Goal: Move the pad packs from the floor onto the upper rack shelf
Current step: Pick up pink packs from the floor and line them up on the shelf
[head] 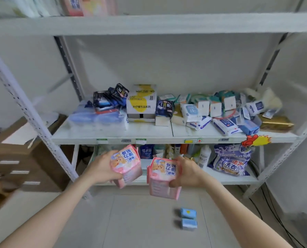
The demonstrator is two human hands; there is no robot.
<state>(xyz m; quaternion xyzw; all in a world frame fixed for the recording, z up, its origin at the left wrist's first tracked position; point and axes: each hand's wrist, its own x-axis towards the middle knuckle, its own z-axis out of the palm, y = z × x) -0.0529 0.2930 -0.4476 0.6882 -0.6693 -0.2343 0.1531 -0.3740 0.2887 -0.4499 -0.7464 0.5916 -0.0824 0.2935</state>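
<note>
My left hand (102, 167) grips a pink pad pack (126, 164) in front of the rack's lower shelf. Beside it, my right hand (189, 171) grips a second pink pad pack (162, 178), held slightly lower. Both packs hang in the air above the floor, tilted. Two small light-blue packs (188, 218) lie on the floor below my right hand. The upper rack shelf (167, 22) runs across the top of the view, with pink and pale packs (88, 5) standing at its left end.
The middle shelf (149, 136) is crowded with boxes, wipes and dark packs. The bottom shelf holds bottles and a purple detergent bag (229, 161). Brown cardboard boxes (22, 156) stand left of the rack. Black cables (270, 208) run along the floor at right.
</note>
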